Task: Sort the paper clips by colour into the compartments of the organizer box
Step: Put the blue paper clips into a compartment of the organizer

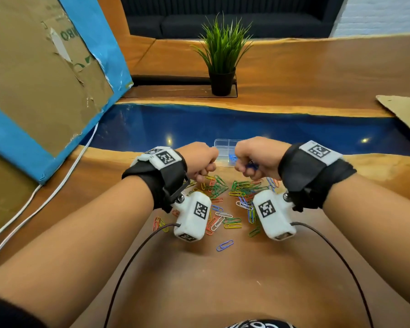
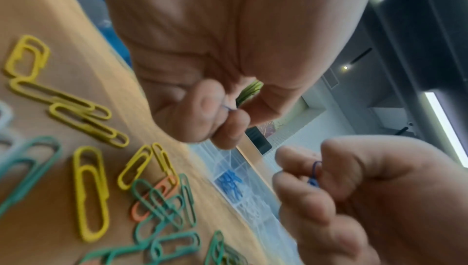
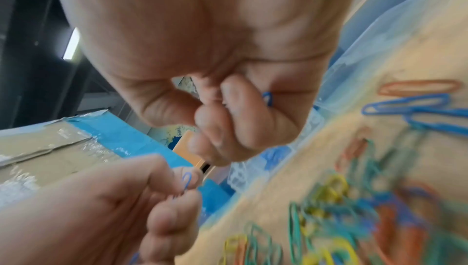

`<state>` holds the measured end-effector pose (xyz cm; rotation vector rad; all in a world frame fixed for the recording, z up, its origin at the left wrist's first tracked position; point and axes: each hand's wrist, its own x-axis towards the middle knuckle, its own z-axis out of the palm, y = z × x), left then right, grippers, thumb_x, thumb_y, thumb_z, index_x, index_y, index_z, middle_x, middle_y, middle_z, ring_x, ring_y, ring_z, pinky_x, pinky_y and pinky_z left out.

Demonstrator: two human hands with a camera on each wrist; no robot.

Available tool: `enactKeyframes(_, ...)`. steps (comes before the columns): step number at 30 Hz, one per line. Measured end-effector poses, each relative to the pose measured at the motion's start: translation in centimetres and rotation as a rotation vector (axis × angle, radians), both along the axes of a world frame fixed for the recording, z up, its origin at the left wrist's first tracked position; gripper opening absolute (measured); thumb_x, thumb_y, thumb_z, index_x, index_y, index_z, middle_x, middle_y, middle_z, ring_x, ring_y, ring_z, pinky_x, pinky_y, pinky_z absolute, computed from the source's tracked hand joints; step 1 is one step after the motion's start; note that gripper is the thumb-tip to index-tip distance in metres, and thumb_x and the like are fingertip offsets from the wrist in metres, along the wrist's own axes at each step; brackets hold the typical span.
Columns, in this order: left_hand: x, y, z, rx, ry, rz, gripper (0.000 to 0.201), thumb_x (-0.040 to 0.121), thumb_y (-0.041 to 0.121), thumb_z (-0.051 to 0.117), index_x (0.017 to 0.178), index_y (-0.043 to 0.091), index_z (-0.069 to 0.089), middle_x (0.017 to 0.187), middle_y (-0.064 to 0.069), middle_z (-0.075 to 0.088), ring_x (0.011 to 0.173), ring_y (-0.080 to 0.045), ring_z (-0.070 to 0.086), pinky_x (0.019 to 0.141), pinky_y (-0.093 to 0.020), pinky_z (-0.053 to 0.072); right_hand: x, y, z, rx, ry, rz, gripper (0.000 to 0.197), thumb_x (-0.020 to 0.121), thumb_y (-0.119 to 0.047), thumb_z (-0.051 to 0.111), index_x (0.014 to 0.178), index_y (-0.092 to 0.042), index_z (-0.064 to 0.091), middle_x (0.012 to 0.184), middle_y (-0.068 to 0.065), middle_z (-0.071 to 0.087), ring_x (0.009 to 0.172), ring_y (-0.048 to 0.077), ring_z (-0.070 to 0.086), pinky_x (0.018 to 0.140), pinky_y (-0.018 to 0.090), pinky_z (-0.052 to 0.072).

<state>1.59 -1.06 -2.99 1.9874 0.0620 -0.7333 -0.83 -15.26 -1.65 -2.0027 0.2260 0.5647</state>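
Head view: both hands hover over the clip pile (image 1: 225, 197) on the wooden table (image 1: 223, 280), fingers curled tight — the left hand (image 1: 198, 162) pinches a blue clip (image 3: 187, 181), the right hand (image 1: 256, 159) grips blue clips (image 1: 251, 165). Organizer box (image 1: 219, 147) sits just beyond the knuckles at the wood's far edge — blue clips lie in one compartment.

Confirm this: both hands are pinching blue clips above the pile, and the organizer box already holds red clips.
Not quite. The clips in the organizer box are blue, as the left wrist view shows. The left hand and right hand do pinch blue clips.
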Motion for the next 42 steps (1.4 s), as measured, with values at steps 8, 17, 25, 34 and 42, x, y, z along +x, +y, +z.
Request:
enactKeyframes(8, 2.1, -1.2, 0.8, -0.126, 0.023, 0.168, 0.015, 0.097, 0.007, 0.035, 0.088, 0.009, 0.047, 0.071, -0.006, 0.041, 0.052, -0.013, 0.029, 0.041, -0.019, 0.029, 3.3, 0.7, 0.6, 0.19, 0.127, -0.247, 0.025, 0.089, 0.004, 0.026, 0.084, -0.008, 0.048, 0.07, 0.011, 0.046, 0.053, 0.015, 0.04, 0.041, 0.018, 0.039)
enactKeyframes(17, 3.1, -2.2, 1.7, -0.214, 0.012, 0.251, 0.017, 0.092, 0.019, 0.048, 0.078, 0.011, 0.054, 0.084, -0.006, 0.053, 0.07, -0.019, 0.049, 0.074, -0.031, 0.048, 4.7, 1.2, 1.4, 0.25, 0.185, -0.323, 0.026, 0.095, -0.016, 0.044, 0.113, 0.001, 0.05, 0.093, 0.014, 0.051, 0.089, 0.026, 0.06, 0.089, 0.035, 0.055)
enactKeyframes(25, 2.6, -2.5, 1.7, -0.168, -0.042, 0.231, 0.02, 0.095, 0.025, 0.044, 0.1, 0.01, 0.055, 0.101, -0.008, 0.057, 0.088, -0.02, 0.053, 0.09, -0.035, 0.048, 4.3, 1.5, 1.4, 0.092, 0.152, -0.183, 0.02, 0.097, -0.013, 0.048, 0.111, -0.001, 0.052, 0.097, 0.015, 0.059, 0.112, 0.028, 0.06, 0.106, 0.036, 0.044)
enactKeyframes(34, 1.9, -2.4, 2.1, -0.177, -0.057, 0.259, 0.022, 0.095, 0.027, 0.042, 0.103, 0.01, 0.053, 0.095, -0.01, 0.052, 0.081, -0.02, 0.042, 0.062, -0.023, 0.037, 4.2, 1.3, 1.7, 0.065, 0.079, -0.288, 0.02, 0.096, -0.021, 0.044, 0.097, -0.005, 0.056, 0.081, 0.01, 0.054, 0.066, 0.019, 0.055, 0.076, 0.03, 0.055)
enactKeyframes(42, 2.3, -1.5, 1.7, -0.111, -0.119, 0.279, 0.034, 0.099, 0.014, 0.036, 0.128, 0.006, 0.051, 0.089, -0.006, 0.056, 0.081, -0.021, 0.047, 0.075, -0.03, 0.047, 3.1, 2.8, 1.0, -0.548, -0.145, 0.145, 0.038, 0.096, -0.012, 0.039, 0.13, -0.011, 0.056, 0.131, 0.01, 0.057, 0.114, 0.026, 0.057, 0.094, 0.032, 0.048)
